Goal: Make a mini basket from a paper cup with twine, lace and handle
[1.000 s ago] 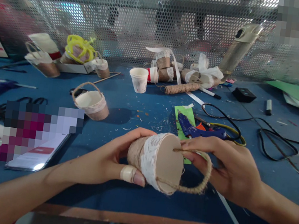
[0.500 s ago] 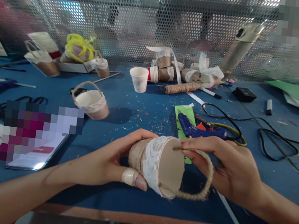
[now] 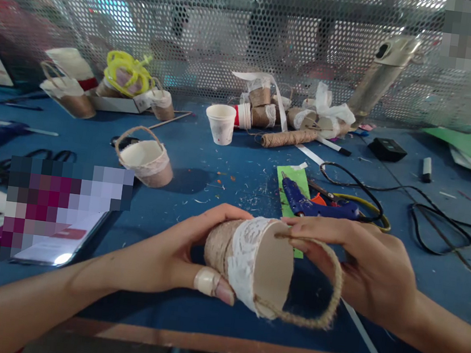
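Note:
A paper cup wrapped in twine with a white lace band (image 3: 245, 258) lies tilted on its side in my hands, its mouth facing right. My left hand (image 3: 196, 252) is wrapped round its base, with a bandage on the thumb. Out of the mouth loops a braided twine handle (image 3: 336, 286), both ends against the inside of the rim. My right hand (image 3: 362, 266) pinches the handle's upper end at the rim between thumb and fingers. Just beyond that hand a blue glue gun (image 3: 313, 203) rests on green paper (image 3: 293, 180).
Another lace-trimmed cup basket (image 3: 146, 163) stands left of centre. A white paper cup (image 3: 220, 124), a twine roll (image 3: 287, 138) and several wrapped cups sit at the back. A phone (image 3: 78, 231) lies at left. Black cable (image 3: 438, 236) curls at right.
The cup and both hands have shifted very slightly right and down in view. The right fingers still pinch the handle's end at the rim.

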A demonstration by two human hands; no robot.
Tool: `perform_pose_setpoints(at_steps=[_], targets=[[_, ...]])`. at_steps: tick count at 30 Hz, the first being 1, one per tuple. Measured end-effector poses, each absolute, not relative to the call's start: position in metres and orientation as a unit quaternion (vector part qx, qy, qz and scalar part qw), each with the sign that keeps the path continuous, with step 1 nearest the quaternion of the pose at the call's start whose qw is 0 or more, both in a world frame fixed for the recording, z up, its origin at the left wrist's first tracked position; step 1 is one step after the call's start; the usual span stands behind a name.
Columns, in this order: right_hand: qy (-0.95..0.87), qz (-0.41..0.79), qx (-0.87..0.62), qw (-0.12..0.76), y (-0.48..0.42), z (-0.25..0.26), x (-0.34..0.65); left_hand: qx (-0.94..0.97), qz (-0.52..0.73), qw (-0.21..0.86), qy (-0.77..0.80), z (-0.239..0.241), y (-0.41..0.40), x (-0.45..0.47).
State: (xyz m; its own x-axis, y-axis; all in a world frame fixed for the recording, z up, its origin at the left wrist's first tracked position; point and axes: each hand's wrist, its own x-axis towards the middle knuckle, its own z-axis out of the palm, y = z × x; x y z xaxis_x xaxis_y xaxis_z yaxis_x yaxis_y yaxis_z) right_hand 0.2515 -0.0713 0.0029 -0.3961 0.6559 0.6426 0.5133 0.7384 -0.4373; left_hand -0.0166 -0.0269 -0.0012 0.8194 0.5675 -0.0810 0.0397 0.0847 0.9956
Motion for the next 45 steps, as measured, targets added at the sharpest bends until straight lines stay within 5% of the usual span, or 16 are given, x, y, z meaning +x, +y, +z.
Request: perform_pose_setpoints(at_steps=[22,45], targets=[[-0.863,0.010,-0.323,0.387,-0.074,0.002,0.259,0.706,0.223,0.629,0.239,-0.003,-0.026,-0.018],[-0.884,-0.035,-0.304,0.354,-0.073,0.008,0.260,0.664,0.221,0.670,0.247,0.001,-0.026,-0.016]])
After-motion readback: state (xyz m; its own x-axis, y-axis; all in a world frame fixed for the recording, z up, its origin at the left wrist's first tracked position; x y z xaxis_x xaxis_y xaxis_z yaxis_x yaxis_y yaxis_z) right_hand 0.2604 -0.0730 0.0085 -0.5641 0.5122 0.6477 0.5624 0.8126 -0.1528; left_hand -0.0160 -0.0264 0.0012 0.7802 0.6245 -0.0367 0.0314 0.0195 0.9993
